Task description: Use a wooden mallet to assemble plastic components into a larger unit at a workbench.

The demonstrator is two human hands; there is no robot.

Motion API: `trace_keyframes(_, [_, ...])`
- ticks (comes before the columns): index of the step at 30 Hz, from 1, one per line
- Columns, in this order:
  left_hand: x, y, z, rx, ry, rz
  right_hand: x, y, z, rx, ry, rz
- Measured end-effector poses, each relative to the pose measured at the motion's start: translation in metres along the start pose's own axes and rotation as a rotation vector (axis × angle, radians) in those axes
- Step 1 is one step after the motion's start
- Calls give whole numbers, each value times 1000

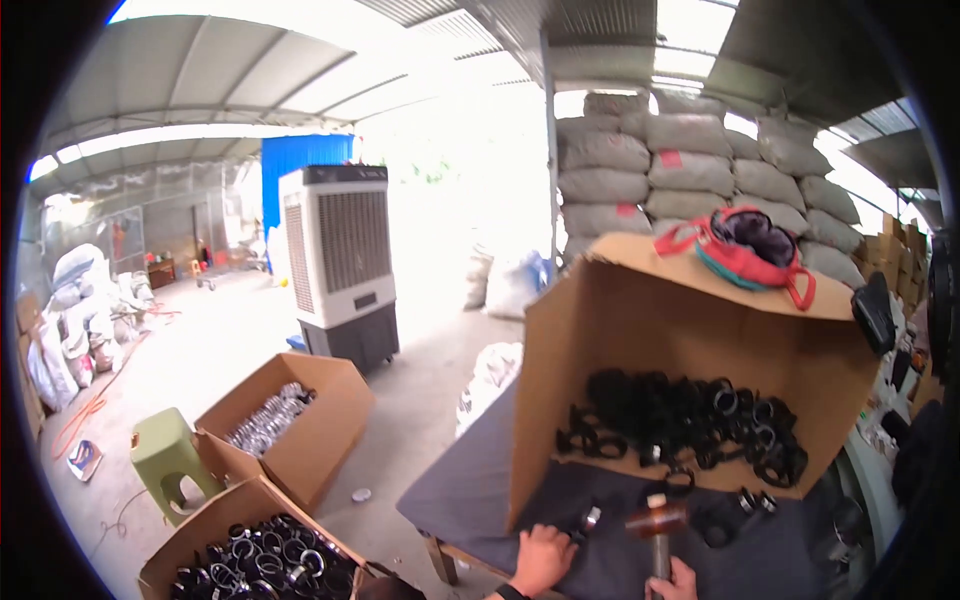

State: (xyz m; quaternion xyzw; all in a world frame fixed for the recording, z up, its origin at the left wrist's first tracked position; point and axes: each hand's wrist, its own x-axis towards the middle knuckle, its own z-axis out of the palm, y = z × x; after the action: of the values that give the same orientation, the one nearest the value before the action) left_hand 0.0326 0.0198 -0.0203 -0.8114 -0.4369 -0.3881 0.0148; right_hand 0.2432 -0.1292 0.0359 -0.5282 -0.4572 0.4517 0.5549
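Note:
My right hand (677,582) grips the handle of a mallet (655,520) with a brown, barrel-like head, held up over the dark cloth of the table. To its left, my left hand (545,558) rests low on the cloth with fingers curled together at a small black part with a silver band (590,520). Its fingertips partly cover the part. Several loose black rings (717,532) lie on the cloth right of the mallet. Behind them a cardboard box (555,400) on its side holds a heap of black rings (690,410).
A red bag (745,248) sits on top of the box. Down on the left stand an open carton of black rings (265,560), a carton of silvery rings (270,418) and a green stool (170,455). Farther off are an air cooler (345,260) and stacked sacks (690,170).

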Motion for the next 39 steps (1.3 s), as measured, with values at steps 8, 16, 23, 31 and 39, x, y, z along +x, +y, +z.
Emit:
trace_keyframes(8, [-5,2,4,-90,15,-36,1,-1,3,6,13,16])
trace_keyframes(16, [-2,3,1,-108,8,-42,3,3,1,21,8,41])
trace_keyframes(23, [-2,5,-1,-118,9,-51,4,6,0,18,17,57])
trace_keyframes(31, [0,-1,0,-76,25,-33,6,8,-2,24,3,74])
trace_keyframes(39, [-24,-9,-35,-1047,-10,-552,16,29,-12,3,15,96])
